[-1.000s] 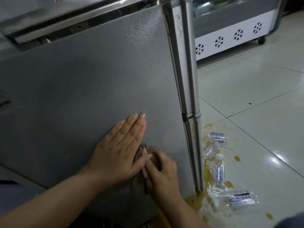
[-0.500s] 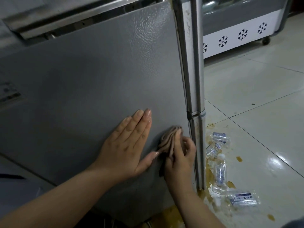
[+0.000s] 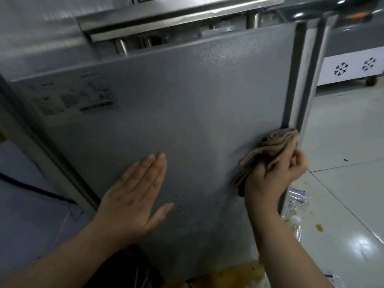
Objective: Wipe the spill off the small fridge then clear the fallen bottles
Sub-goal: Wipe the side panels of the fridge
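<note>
The small fridge (image 3: 187,100) is standing upright, its grey pebbled side panel facing the camera, dark specks dotting it low down. A crumpled tan cloth (image 3: 268,150) is pressing against the panel's right edge — bunched in folds. Yellow-brown spill (image 3: 234,273) is pooling on the floor at the fridge's base. Clear fallen bottles (image 3: 297,198) are lying on the tiles just right of it — partly hidden.

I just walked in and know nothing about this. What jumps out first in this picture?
Most striking is the right hand gripping a crumpled brownish cloth against the grey fridge side, near its right edge. The left hand lies flat on the same panel, lower left. On the tiled floor at right lie clear plastic bottles among yellow-brown spill spots.
</note>
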Tool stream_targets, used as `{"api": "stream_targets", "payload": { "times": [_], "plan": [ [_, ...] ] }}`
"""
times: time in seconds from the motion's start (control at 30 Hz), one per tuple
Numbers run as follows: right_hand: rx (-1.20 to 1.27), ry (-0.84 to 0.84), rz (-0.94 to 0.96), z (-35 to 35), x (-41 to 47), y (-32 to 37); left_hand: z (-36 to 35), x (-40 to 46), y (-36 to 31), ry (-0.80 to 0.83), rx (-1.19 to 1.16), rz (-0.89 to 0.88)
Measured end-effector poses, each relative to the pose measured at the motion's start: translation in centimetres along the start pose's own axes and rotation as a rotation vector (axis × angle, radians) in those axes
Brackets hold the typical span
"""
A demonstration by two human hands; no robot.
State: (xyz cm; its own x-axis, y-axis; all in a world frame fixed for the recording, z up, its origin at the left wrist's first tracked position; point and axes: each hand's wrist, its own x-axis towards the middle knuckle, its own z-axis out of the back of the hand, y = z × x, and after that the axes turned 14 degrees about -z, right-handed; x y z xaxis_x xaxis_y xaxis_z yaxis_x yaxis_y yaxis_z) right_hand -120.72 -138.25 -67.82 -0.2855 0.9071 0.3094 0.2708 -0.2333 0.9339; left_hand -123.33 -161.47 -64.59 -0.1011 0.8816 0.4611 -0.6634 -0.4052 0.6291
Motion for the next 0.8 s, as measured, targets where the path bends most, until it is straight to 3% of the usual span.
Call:
{"api": "stream_targets", "payload": {
  "times": [0.07, 0.2, 0.4, 0.47, 0.57, 0.67, 0.73, 0.8],
  "plan": [
    [-0.066, -0.086, 0.032, -0.9, -0.5, 0.0, -0.5, -1.4, -0.1, 0.008, 0.029, 0.015],
    [-0.108, 0.053, 0.145, -2.3, -4.2, 0.3, -1.8, -1.8, -0.8, -0.032, 0.052, 0.060],
    [-0.257, 0.359, 0.709, -3.2, -7.8, 0.0, -0.8, -2.4, -0.5, -0.096, -0.125, 0.084],
    [-0.187, 0.370, 0.616, -2.6, -6.0, 0.2, -0.1, -3.8, 0.3, -0.148, -0.156, 0.156],
    [-0.206, 0.168, 0.502, -2.4, -3.8, 1.4, 0.1, -6.2, 0.1, -0.204, -0.262, 0.515],
    [-0.170, 0.129, 0.421, -3.9, -5.3, 2.2, -0.9, -6.2, -2.8, -0.334, -0.516, 0.938],
    [-0.262, 0.189, 0.569, -4.7, -7.4, 1.6, -1.5, -5.3, -4.6, -0.484, -0.748, 1.163],
    [-0.355, 0.228, 0.849, -4.6, -8.9, -0.1, -1.4, -4.3, -5.9, -0.687, -1.064, 1.430]
  ]
}}
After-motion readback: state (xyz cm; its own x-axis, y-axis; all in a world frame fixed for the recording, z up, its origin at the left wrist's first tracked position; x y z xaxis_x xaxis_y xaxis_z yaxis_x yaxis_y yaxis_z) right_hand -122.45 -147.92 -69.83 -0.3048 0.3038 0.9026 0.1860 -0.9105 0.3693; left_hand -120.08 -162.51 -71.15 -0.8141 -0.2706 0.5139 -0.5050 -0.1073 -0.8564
